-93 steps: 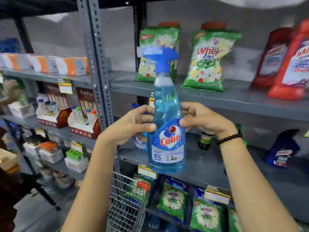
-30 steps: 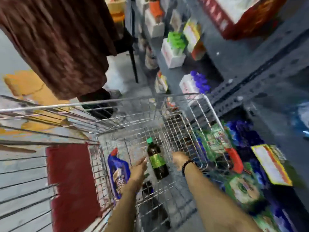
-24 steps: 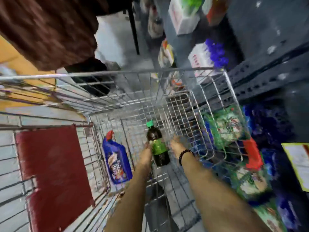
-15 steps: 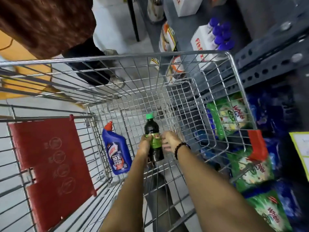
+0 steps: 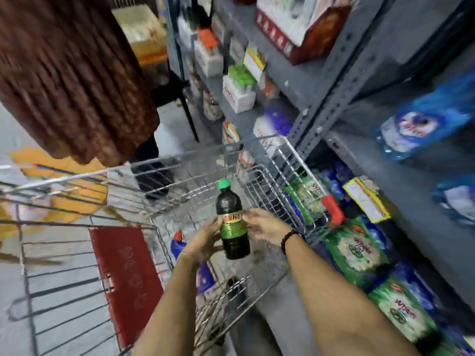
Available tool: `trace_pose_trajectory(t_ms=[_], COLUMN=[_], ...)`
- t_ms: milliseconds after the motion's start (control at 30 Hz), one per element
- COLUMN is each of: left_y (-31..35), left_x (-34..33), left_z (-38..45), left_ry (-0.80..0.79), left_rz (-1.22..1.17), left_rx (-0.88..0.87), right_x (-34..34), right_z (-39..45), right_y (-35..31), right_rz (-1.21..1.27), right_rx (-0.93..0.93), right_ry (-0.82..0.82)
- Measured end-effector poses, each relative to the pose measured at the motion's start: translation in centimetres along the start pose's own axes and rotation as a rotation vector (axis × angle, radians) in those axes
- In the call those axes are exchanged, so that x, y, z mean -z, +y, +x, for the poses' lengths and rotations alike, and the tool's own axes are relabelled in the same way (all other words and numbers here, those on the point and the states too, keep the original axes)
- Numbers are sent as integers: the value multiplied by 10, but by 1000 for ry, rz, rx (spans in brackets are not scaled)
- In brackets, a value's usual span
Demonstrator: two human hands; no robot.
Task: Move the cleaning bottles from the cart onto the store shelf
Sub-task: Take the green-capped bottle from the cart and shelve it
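Note:
A dark bottle (image 5: 232,219) with a green cap and green label is held upright above the wire cart (image 5: 290,160). My left hand (image 5: 205,242) grips its left side and my right hand (image 5: 264,226) presses its right side at the label. A blue bottle with a red cap (image 5: 180,244) lies in the cart, mostly hidden behind my left arm. The grey store shelf (image 5: 416,227) runs along the right, with blurred blue spray bottles (image 5: 421,124) on it.
A person in a brown garment (image 5: 69,73) stands close beyond the cart at upper left. A red child-seat flap (image 5: 126,278) hangs at the cart's near end. Green detergent packs (image 5: 359,253) fill the lower shelf. Small boxed goods (image 5: 239,91) line the farther shelves.
Both hands closed on the dark bottle inside the cart and have lifted it up above the basket. The view has tilted up toward the shelves.

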State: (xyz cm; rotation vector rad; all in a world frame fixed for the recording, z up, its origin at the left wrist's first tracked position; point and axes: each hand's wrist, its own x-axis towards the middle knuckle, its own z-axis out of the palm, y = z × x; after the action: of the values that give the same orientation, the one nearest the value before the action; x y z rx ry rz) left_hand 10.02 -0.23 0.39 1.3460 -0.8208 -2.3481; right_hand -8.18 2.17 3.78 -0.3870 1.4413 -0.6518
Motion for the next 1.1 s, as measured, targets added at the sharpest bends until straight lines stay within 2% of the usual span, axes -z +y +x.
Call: trace_pose_trajectory(t_ms=[100, 333, 567, 767, 867, 1100], left_y=[40, 123, 167, 169, 161, 122], left_x=[-28, -129, -250, -331, -364, -413], left_z=[-33, -101, -174, -212, -218, -188], left_ry=[-187, -668, -998, -1146, -1205, -1273], left_rz=[113, 304, 505, 612, 652, 676], left_rx=[-74, -263, -416, -517, -524, -420], right_x=[10, 49, 83, 107, 121, 174], right_z=[-58, -211, -360, -450, -476, -482], right_y=[-16, -50, -66, -54, -42, 0], right_rz=[101, 129, 19, 0, -17, 47], right_rx=[165, 598, 952, 1116, 1159, 1092], right_ry=[16, 161, 396, 529, 533, 622])
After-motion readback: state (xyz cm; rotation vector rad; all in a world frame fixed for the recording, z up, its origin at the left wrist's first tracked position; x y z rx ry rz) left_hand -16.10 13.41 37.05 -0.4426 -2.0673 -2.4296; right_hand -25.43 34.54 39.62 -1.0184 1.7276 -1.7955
